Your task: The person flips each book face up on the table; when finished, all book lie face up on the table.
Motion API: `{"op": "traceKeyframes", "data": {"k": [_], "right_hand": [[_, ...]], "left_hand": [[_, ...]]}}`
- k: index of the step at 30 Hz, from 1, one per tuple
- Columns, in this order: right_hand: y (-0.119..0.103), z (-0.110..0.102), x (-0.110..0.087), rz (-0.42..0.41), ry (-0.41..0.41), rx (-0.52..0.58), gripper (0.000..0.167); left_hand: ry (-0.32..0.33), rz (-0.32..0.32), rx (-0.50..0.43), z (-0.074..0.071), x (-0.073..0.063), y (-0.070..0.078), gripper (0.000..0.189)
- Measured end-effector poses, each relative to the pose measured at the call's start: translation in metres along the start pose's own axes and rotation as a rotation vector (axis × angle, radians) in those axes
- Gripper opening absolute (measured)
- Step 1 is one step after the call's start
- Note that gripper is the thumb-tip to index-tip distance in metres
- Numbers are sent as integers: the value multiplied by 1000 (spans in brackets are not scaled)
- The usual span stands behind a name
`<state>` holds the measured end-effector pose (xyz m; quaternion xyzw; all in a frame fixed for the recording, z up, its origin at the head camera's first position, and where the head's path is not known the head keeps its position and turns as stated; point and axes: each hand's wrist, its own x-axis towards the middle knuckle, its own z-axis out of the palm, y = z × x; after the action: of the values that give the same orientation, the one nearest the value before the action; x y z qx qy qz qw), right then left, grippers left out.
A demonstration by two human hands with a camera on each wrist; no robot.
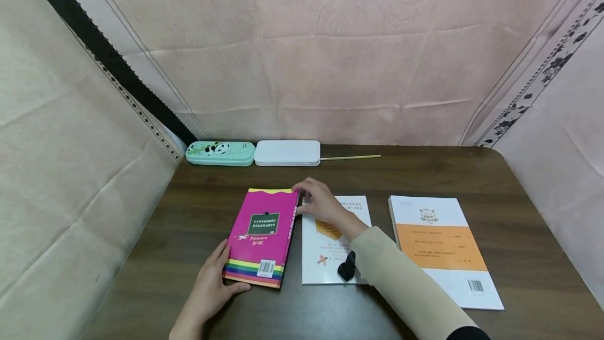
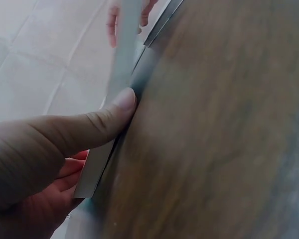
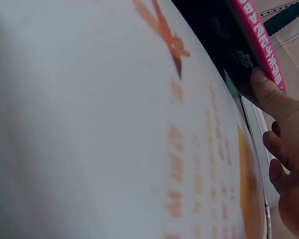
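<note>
A pink book [image 1: 262, 224] with a rainbow band and a barcode lies between my two hands, left of centre on the table. My left hand [image 1: 207, 282] grips its lower left corner; in the left wrist view the thumb [image 2: 112, 117] lies across the pale page edge [image 2: 92, 172], with the other fingers on the far side. At the top right corner, my right hand [image 1: 321, 204] holds the book by its spine. The right wrist view shows that thumb [image 3: 271, 94] against the pink spine [image 3: 263, 47], with the book's dark underside facing the camera.
A white book [image 1: 325, 264] lies under my right forearm. Farther right is a white and orange book [image 1: 439, 245]. Along the back edge stand a mint pencil case [image 1: 220, 157], a white case [image 1: 288, 153] and a thin golden stick [image 1: 351, 158]. Cloth curtains [image 1: 306, 67] surround the table [image 1: 472, 172].
</note>
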<state>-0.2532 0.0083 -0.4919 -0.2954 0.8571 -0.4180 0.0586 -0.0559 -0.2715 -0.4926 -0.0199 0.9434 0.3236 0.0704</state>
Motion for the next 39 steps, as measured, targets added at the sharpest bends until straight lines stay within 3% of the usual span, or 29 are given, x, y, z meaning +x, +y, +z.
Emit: {"op": "traceKeyframes", "data": {"k": [5,9,16,21,25,32,39], "right_hand": [[4,-3,-1,-39,9,48,48],[5,-5,-2,-66,-16,141,47],[3,-12,-3,-114,-104,339,43],[-1,-14,-3,-118,-123,414,43],[-7,-16,-2,-126,-109,410,41],[-20,-25,2,-114,-30,265,39],[-27,-31,1,-172,44,220,31]], "left_hand": [[-4,21,-2,-2,-2,0,106],[27,58,5,-1,-5,0,92],[156,131,37,-1,-6,1,64],[232,103,53,-4,-9,3,55],[241,78,45,-5,-11,4,53],[257,71,36,-5,-10,3,51],[345,168,36,-7,-12,4,48]]}}
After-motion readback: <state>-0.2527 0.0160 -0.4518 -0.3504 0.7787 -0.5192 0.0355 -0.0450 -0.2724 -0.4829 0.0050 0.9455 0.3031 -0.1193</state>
